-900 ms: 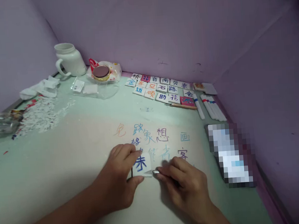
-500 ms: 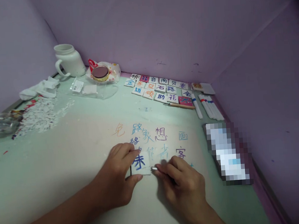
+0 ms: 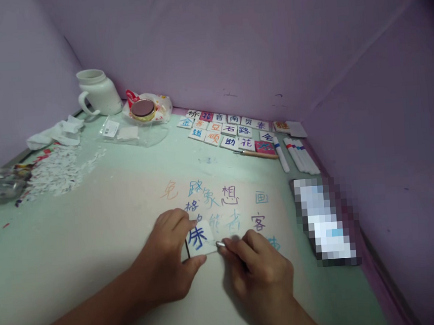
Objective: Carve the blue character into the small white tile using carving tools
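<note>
My left hand [image 3: 168,262] pins a small white tile [image 3: 200,238] with a dark blue painted character to the table, thumb below it and fingers above. My right hand [image 3: 260,271] is closed round a thin tool whose metal tip [image 3: 220,244] touches the tile's right edge. Both hands rest on a pale sheet [image 3: 139,222] that bears faint coloured characters.
Rows of painted character tiles [image 3: 229,129] lie at the back, with a brush [image 3: 255,154] and white markers [image 3: 300,154] beside them. A white jug [image 3: 98,93], a gold-rimmed lid [image 3: 142,108], plastic bags and paper scraps [image 3: 59,168] lie at the left. A blurred flat object [image 3: 325,222] lies at the right.
The tile has turned slightly under my left hand and the tool tip has followed its right edge; the view has shifted a little.
</note>
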Tool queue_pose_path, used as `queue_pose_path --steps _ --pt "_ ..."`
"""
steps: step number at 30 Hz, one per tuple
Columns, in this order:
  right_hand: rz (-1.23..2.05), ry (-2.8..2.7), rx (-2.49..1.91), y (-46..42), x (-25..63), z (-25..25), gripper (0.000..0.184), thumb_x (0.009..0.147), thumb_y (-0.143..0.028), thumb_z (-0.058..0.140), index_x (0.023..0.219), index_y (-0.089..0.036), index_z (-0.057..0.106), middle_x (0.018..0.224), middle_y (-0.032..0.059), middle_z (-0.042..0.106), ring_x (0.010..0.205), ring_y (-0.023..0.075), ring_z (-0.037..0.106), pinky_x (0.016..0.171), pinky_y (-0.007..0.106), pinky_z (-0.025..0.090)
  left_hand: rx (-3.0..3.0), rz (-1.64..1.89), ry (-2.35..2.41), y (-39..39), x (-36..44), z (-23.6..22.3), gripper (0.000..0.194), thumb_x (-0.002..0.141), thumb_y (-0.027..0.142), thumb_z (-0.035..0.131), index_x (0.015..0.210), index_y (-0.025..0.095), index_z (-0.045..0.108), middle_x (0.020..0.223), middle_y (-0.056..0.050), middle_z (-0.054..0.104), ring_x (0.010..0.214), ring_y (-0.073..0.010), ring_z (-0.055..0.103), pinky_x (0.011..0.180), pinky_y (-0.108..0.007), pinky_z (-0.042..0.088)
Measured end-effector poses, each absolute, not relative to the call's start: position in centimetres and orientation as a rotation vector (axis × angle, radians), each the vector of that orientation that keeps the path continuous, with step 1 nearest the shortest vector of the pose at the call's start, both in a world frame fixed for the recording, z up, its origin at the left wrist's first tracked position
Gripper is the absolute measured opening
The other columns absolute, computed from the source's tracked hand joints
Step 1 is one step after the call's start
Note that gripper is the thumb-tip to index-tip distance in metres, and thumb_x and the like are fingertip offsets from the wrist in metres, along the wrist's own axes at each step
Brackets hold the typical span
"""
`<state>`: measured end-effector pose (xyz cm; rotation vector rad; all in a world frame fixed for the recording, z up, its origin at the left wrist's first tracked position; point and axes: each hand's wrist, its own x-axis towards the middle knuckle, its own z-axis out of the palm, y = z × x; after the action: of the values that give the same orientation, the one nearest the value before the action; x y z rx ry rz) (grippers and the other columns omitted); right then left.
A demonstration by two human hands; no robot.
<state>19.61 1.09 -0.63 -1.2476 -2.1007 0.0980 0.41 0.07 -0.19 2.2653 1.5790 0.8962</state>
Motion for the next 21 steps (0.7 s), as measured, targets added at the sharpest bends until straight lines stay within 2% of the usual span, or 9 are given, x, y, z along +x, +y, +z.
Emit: queue_pose_path --steps 6,11,21 --pt "0.228 -2.094 -1.207 1.3 19.8 0.1 0.018 0.087 -0.019 0.053 0.077 -0.018 0.069 0.061 0.0012 0.053 0.052 0.0128 0.050 0.046 0.024 0.033 2.410 0.888 1.637 0.2 -0.1 -1.1 0.030 0.078 0.026 0.059 0.106 0.019 0.051 0.100 -0.010 0.056 0.095 -0.0314 0.053 0.083 -0.049 0.043" --pt "0.240 -2.066 -1.235 1.5 19.8 0.0 0.019 0.086 -0.020 0.053 0.075 -0.019 0.068 0.061 0.0010 0.053 0.053 0.0128 0.049 0.046 0.024 0.032 2.470 0.891 1.597 0.6 -0.6 -2.4 0.032 0.080 0.030 0.057 0.109 0.018 0.051 0.100 -0.010 0.056 0.095 -0.0320 0.052 0.086 -0.048 0.038" --pt "0.216 -2.078 -1.281 1.4 19.5 0.1 0.021 0.086 -0.020 0.052 0.072 -0.019 0.067 0.060 0.0013 0.053 0.054 0.0137 0.051 0.047 0.025 0.031 2.407 0.867 1.626 0.5 -0.2 -1.6 0.030 0.078 0.030 0.060 0.105 0.019 0.053 0.093 -0.008 0.057 0.089 -0.0308 0.055 0.083 -0.046 0.038"
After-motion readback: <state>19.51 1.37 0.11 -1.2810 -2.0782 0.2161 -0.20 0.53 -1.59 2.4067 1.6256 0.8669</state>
